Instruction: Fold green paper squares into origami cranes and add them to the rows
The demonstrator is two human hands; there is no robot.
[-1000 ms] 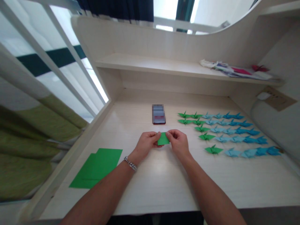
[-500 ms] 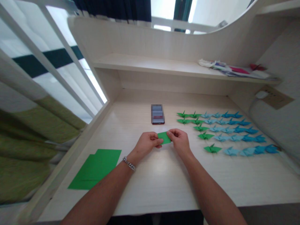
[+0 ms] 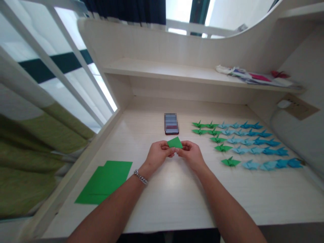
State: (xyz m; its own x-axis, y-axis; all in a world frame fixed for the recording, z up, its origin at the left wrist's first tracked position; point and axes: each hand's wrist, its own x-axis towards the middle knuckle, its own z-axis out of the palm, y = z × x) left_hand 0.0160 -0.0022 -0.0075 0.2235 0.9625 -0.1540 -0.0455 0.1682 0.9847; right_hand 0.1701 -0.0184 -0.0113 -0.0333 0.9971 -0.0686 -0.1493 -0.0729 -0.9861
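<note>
A small folded piece of green paper [image 3: 175, 142] is held between both hands above the middle of the desk. My left hand [image 3: 159, 152] pinches its left side, thumb on top. My right hand [image 3: 190, 152] grips the right side, its thumb close to the left thumb at the lower edge. The paper's top corner points away from me. Its lower part is hidden by the thumbs. To the left, flat green paper sheets [image 3: 108, 179] lie on the desk, partly covered by my left forearm.
Rows of folded paper cranes, green [image 3: 230, 162], light blue [image 3: 250, 164] and darker blue [image 3: 275, 151], stand on the right. A phone [image 3: 171, 123] lies beyond my hands. Papers [image 3: 255, 77] rest on the shelf [image 3: 162, 72], and a plug [image 3: 284, 103] sits in the wall socket.
The green paper has turned from a rectangle lying level between the hands to a corner-up position. My right hand has shifted its hold lower, bringing the thumbs together.
</note>
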